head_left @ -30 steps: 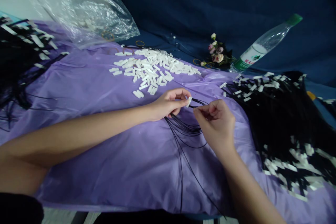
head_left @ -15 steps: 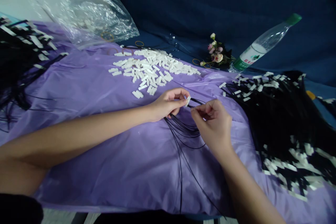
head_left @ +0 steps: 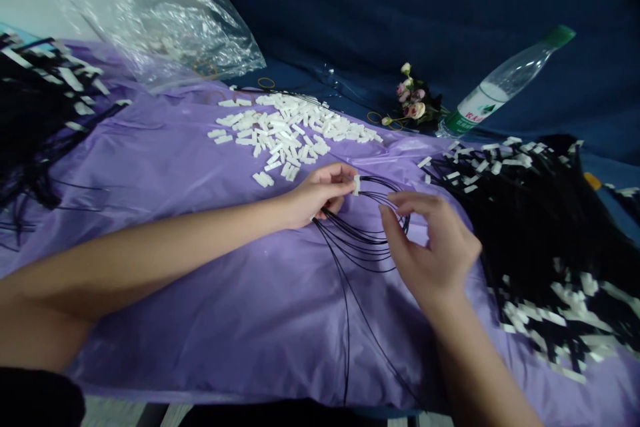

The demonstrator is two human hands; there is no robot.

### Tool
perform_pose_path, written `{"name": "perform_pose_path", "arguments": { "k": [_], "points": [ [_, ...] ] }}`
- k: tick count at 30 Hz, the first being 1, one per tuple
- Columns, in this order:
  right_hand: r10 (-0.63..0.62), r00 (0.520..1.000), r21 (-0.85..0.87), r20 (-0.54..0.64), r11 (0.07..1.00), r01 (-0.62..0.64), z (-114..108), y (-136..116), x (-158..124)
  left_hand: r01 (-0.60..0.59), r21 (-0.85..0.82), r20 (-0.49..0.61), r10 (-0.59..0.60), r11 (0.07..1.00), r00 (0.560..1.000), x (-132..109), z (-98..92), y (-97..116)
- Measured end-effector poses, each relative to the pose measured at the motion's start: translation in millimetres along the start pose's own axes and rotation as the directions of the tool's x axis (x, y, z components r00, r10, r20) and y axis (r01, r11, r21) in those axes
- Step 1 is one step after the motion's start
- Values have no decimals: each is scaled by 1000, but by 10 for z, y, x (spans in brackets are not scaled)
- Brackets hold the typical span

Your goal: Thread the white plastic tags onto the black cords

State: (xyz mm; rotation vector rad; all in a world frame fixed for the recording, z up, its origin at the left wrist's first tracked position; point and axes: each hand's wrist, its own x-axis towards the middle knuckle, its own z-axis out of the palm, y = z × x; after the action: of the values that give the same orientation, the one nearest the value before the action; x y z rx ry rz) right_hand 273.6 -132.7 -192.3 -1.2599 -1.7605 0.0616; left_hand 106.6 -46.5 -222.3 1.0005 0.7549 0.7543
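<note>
The left hand (head_left: pixel 323 195) pinches a small white connector (head_left: pixel 357 185) between thumb and fingers, just above the purple surface (head_left: pixel 200 313). Black wires (head_left: pixel 367 255) loop from the connector toward the right hand (head_left: pixel 437 247) — its thumb and forefinger spread apart beside the loops, though whether they touch cannot be told. Two strands trail toward the near edge. Beyond the left hand lies a pile of loose white pieces (head_left: pixel 300 127); farther back, a bottle (head_left: pixel 477 105) is near some flowers (head_left: pixel 415 109).
</note>
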Motion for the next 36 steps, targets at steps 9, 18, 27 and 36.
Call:
{"name": "perform_pose_path", "arguments": {
  "k": [9,18,27,36],
  "points": [
    [-321,694,348,644,931,108,-339,-73,-11,89,-191,-102,-110,978,989,14,-21,140],
    [-440,682,484,584,863,142,-142,-123,-19,89,-251,-83,-113,964,990,40,-60,128],
    [34,995,753,98,650,-96,-460,107,133,28,-299,-95,-59,954,994,72,-102,59],
    [475,872,978,122,91,-186,-425,185,269,-2,-206,-127,-25,978,992,13,-1,73]
  ]
}}
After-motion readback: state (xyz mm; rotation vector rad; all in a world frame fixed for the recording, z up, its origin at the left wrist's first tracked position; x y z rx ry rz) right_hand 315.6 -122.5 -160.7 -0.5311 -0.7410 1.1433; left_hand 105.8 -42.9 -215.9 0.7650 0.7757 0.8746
